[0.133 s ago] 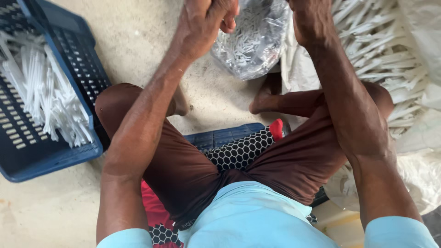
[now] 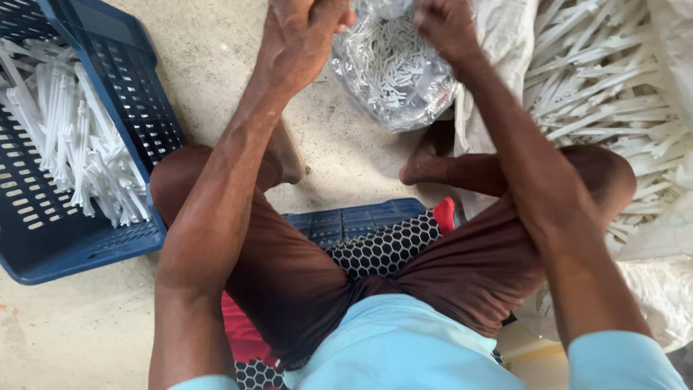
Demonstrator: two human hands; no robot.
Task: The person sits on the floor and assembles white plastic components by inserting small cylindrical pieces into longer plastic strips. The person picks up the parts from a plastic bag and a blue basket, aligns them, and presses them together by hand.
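A clear plastic bag full of small white plastic pieces sits on the floor in front of me. My left hand is closed at the bag's left upper edge, at the top of the view; whether it grips the bag or a small piece I cannot tell. My right hand is bent over the bag's right rim, fingers curled, touching the plastic. Both hands are partly cut off by the frame's top edge.
A blue slotted crate at the left holds several long white plastic sticks. At the right a white sack lies open with a heap of white sticks. I sit on a low blue crate with a patterned cushion, feet on the concrete floor.
Both hands have shifted slightly at the bag's mouth; the right hand has moved a little lower onto the rim. Nothing else has moved.
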